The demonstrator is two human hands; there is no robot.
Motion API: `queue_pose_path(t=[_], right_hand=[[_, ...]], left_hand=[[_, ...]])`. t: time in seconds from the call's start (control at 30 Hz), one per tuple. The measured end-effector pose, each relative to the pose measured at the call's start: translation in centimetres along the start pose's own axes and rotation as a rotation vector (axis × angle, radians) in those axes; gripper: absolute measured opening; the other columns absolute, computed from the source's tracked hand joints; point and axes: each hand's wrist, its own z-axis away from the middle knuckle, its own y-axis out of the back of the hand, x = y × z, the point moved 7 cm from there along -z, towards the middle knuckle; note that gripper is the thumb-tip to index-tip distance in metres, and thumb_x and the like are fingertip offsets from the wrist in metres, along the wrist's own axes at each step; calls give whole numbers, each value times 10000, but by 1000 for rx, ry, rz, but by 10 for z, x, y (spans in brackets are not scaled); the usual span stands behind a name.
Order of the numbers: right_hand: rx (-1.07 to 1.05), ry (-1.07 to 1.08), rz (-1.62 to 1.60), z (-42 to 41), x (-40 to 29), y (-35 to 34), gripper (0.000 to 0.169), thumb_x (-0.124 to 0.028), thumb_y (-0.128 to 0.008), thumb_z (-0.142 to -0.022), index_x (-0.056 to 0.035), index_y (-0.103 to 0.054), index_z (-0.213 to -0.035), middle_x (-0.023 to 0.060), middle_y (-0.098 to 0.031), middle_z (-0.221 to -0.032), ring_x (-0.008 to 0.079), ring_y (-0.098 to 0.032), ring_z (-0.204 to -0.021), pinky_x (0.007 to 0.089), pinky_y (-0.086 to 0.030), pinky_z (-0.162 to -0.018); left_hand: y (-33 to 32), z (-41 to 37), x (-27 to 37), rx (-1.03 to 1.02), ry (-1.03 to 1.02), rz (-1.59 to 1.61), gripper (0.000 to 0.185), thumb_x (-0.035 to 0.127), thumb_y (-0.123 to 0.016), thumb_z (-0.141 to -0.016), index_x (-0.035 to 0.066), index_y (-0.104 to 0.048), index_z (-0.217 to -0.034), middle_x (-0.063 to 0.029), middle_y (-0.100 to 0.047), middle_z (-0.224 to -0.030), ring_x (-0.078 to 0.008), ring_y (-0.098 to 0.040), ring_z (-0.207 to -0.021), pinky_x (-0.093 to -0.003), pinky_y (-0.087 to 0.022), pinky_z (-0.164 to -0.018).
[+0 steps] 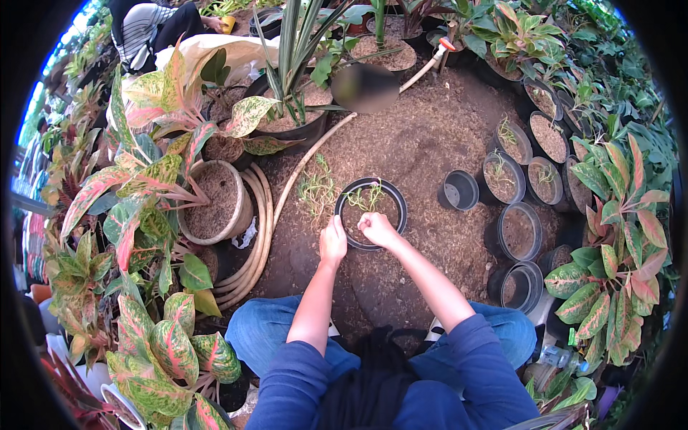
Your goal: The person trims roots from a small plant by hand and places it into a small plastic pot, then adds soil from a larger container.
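A round black plastic pot [404, 207] with soil and small green cuttings [365, 199] stands on the ground in front of me. My left hand [333, 241] rests against the pot's near left rim, fingers pointing away from me. Over the near right part of the pot is my right hand [376, 228], its fingers curled in; whether they pinch something is hidden. A loose bunch of thin green cuttings [318, 188] lies on the soil just left of the pot.
Right of the pot stand a small black pot [458, 190] and several pots with soil or cuttings [502, 176]. A coiled hose [263, 215] and a large pot [242, 207] lie left. Leafy potted plants [172, 344] surround me. Another person [148, 32] sits at the upper left.
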Motion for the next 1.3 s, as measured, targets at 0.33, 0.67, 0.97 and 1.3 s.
queue_pose_path(t=[0.33, 0.67, 0.97, 1.3], right_hand=[[25, -205, -269, -7, 13, 42, 56, 3, -500, -765, 11, -515, -818, 85, -578, -639, 149, -595, -516, 274, -501, -433], [17, -104, -476, -5, 33, 28, 275, 92, -413, -745, 47, -511, -998, 68, -551, -728, 147, -590, -610, 279, -508, -529], [163, 86, -169, -13, 27, 27, 305, 27, -482, -710, 50, -545, -1008, 110, -600, -774, 141, -585, -643, 251, -473, -597], [315, 118, -302, -38, 26, 28, 278, 59, -451, -681, 58, -588, -922, 154, -632, -830, 195, -619, -751, 279, -489, -705]], left_hand=[[27, 8, 45, 77, -316, 21, 209, 186, -583, -794, -2, -591, -885, -84, -546, -664, -174, -534, -579, -295, -458, -590], [-5, 16, 80, 100, -325, -418, 352, 276, -681, -677, -2, -606, -879, -104, -618, -721, -253, -608, -710, -341, -482, -665], [-33, -24, 58, 65, -171, -122, 342, 274, -709, -650, -25, -629, -796, -140, -613, -608, -222, -627, -589, -325, -490, -602], [-38, -24, 42, 137, -450, -23, 133, 95, -601, -754, -20, -556, -801, -116, -599, -590, -169, -603, -497, -305, -470, -479]])
